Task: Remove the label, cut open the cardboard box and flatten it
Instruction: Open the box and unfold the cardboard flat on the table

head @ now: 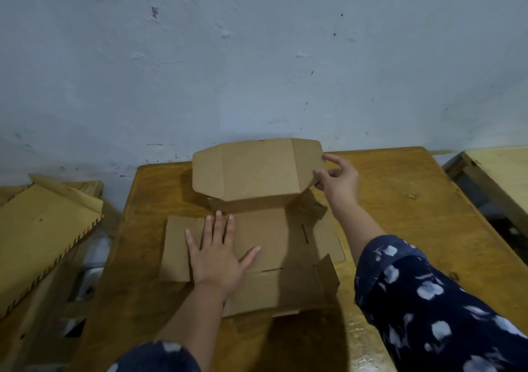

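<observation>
A brown cardboard box (274,237) lies unfolded on the wooden table (400,200). Its base and side flaps rest almost flat. The lid panel (257,169) at the far end stands upright, with angled side tabs. My left hand (215,254) presses flat on the left part of the base, fingers spread. My right hand (337,179) pinches the right tab of the raised lid between thumb and fingers. No label or cutting tool is visible.
A pale wall rises right behind the table. At the left, a stack of flattened cardboard (43,229) leans over a lower surface. Another wooden table (497,177) stands at the far right across a gap.
</observation>
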